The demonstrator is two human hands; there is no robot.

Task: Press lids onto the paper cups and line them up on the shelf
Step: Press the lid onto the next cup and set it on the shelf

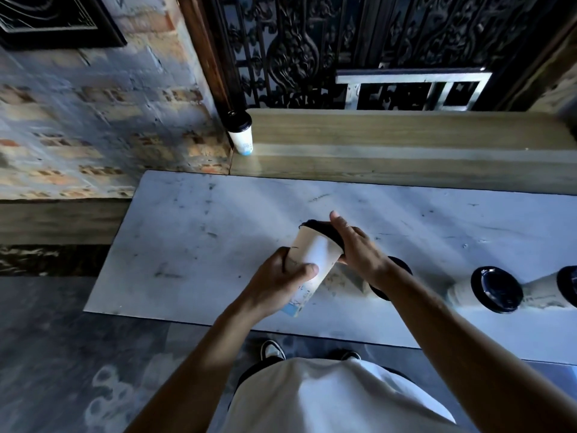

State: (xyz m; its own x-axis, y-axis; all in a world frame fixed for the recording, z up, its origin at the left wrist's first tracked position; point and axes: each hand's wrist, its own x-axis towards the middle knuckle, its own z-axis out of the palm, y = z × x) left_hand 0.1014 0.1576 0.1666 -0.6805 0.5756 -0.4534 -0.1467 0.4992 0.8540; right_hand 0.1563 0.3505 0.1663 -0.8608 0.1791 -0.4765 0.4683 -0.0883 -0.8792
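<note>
My left hand (278, 279) grips the body of a white paper cup (313, 257), held tilted above the white table (193, 239). A black lid (324, 231) sits on its rim, and my right hand (359, 248) lies over that lid with the fingers around its edge. One lidded cup (241, 132) stands at the left end of the wooden shelf (390, 142). Two more lidded cups (493, 289) (562, 284) stand at the table's right. A black lid (402, 267) shows partly behind my right wrist.
A brick wall (93, 120) rises on the left. Dark ornate metalwork (312, 48) and a metal frame (412, 82) stand behind the shelf. The floor (78, 354) is dark tile, and my shoes (271, 350) show under the table's front edge.
</note>
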